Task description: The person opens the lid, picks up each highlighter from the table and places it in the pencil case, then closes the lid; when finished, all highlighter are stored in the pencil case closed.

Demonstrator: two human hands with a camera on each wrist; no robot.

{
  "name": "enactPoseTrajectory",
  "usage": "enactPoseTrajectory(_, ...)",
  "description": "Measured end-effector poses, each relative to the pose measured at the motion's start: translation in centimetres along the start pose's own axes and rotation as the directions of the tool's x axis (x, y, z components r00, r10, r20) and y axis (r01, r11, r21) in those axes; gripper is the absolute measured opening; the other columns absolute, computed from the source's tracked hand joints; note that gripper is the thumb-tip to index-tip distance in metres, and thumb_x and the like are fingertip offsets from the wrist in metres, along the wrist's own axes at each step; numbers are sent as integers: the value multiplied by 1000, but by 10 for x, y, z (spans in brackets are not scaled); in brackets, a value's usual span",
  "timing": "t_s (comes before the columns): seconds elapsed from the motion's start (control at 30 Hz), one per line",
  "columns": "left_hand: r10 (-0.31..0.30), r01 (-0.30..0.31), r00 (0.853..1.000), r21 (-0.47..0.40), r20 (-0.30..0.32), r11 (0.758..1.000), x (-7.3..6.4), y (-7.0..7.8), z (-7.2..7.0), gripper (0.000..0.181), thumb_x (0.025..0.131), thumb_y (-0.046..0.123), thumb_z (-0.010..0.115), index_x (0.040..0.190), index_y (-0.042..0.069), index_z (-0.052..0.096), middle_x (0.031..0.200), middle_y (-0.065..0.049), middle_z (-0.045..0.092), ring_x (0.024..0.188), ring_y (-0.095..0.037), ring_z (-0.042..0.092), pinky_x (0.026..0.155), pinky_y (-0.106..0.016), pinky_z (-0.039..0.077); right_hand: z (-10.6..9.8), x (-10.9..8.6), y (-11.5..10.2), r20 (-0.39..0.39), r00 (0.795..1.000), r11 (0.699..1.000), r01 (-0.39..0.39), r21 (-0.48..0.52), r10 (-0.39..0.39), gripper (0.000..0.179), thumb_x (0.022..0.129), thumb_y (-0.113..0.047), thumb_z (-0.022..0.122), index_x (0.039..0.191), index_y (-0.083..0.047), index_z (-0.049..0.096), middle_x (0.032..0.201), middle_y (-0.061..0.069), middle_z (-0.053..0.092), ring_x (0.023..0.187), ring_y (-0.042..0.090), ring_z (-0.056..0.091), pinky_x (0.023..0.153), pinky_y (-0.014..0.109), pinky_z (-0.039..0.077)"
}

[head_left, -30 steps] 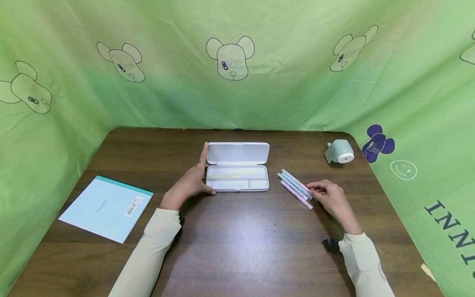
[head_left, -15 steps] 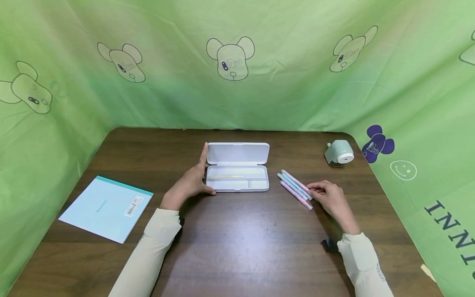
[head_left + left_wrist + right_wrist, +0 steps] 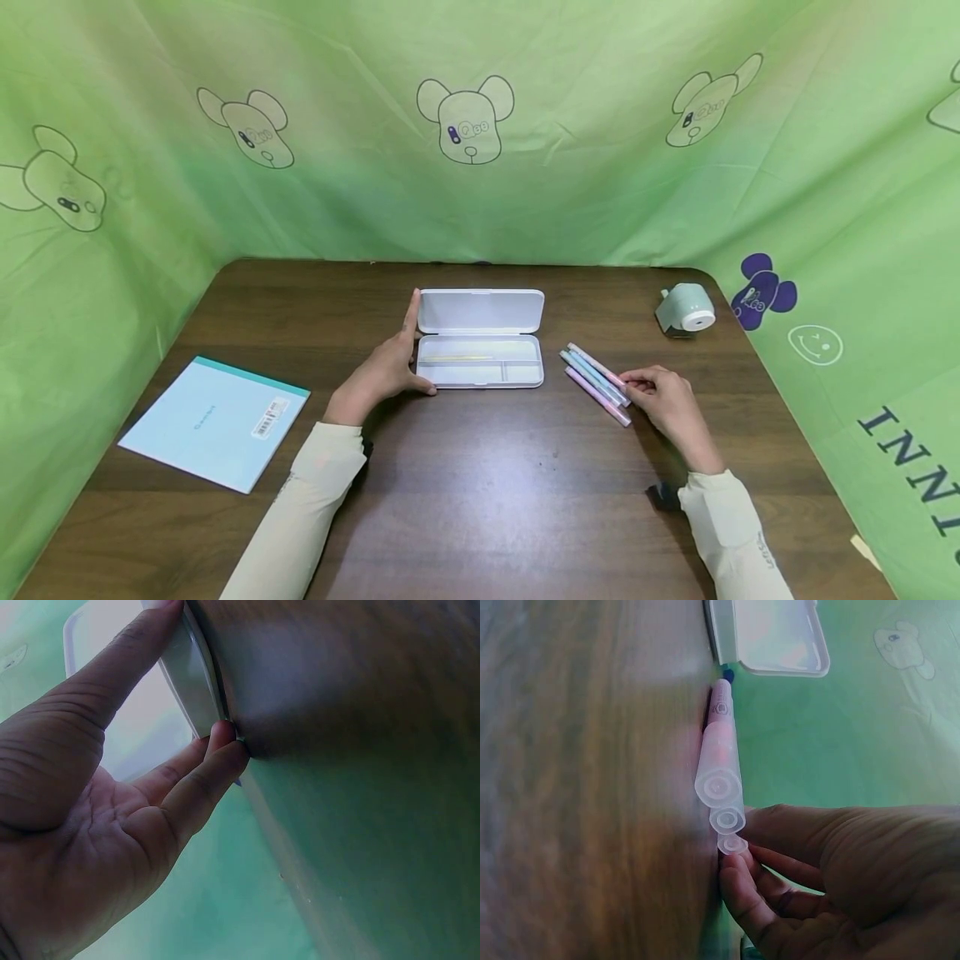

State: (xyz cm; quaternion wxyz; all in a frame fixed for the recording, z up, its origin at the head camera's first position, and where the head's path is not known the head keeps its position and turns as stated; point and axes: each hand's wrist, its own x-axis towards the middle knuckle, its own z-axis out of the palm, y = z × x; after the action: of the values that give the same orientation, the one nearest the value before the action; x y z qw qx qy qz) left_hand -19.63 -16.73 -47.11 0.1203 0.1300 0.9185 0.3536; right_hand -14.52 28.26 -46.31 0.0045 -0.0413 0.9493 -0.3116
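An opened white pencil case (image 3: 523, 374) lies mid-table, lid tilted back, with a thin yellow stick (image 3: 455, 357) in its rear compartment. My left hand (image 3: 381, 367) holds the case's left end, thumb at the front corner and a finger up along the lid. In the left wrist view, the thumb and other fingers touch the case's (image 3: 189, 675) edges. To its right, several pastel pens (image 3: 596, 396) lie slantwise side by side. My right hand (image 3: 666, 398) pinches the near end of the rightmost pen (image 3: 596, 363). In the right wrist view, the pens' (image 3: 718, 780) clear ends line up beside the fingertips.
A light blue notebook (image 3: 217, 423) with a teal edge and a barcode label lies at the left. A pale green pencil sharpener (image 3: 686, 307) stands at the back right. Green printed cloth (image 3: 337, 192) hangs behind and beside the brown table (image 3: 480, 517).
My right wrist and forearm have shifted slightly left, while the fingers stay at the pen. The front pen has moved a touch left. My left hand and the case hold still.
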Motion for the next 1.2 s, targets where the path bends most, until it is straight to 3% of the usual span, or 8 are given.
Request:
enactPoseTrajectory(0.13,-1,1,1000,12,-7,1000,-1,0,1,165,76,24,104,166,36,-34,156,-29,53,122,-43,66,105,-58,51,0,0,0,-17,1000,1000,-6,11,7,16,100,0,72,111,7,80,102,20,75,92,30,69,77,39,55)
enactPoseTrajectory(0.23,-25,25,1000,0,13,1000,-12,18,-6,161,79,18,101,167,30,-34,159,-30,50,128,-46,63,110,-60,48,0,0,1,-32,999,999,-17,30,18,16,100,0,72,111,7,80,100,19,75,90,27,68,74,32,53)
enactPoseTrajectory(0.33,-26,26,1000,0,16,1000,-15,24,-8,160,81,15,100,166,28,-34,159,-32,49,131,-48,61,111,-61,47,0,1,1,-52,998,998,-21,51,24,17,99,0,71,112,7,80,99,19,75,88,25,67,71,25,51)
enactPoseTrajectory(0.53,-8,8,1000,-3,10,1000,-9,15,-6,161,79,20,102,167,31,-33,158,-33,51,127,-48,63,108,-61,49,0,2,1,-115,993,997,13,73,-5,15,99,0,73,111,5,81,103,19,74,89,22,66,71,17,48)
enactPoseTrajectory(0.77,2,-2,1000,7,-22,1000,10,-21,9,168,71,29,106,167,37,-32,158,-26,53,119,-42,67,104,-59,52,3,5,-3,-172,984,991,64,118,-44,13,100,-2,75,110,4,81,103,18,72,86,8,64,73,6,46)
enactPoseTrajectory(1.1,-16,16,1000,10,-6,1000,3,-7,2,168,73,27,105,166,34,-34,159,-29,52,111,-41,70,100,-59,54,16,21,-17,-172,977,978,152,141,-127,13,97,4,74,108,3,82,97,14,72,85,4,62,74,5,46)
enactPoseTrajectory(1.2,-18,18,1000,12,4,1000,-3,4,-2,166,75,24,104,167,32,-34,159,-30,51,110,-40,70,100,-58,54,22,26,-21,-168,974,972,177,152,-151,13,96,5,75,108,3,82,98,14,72,85,3,61,75,5,46)
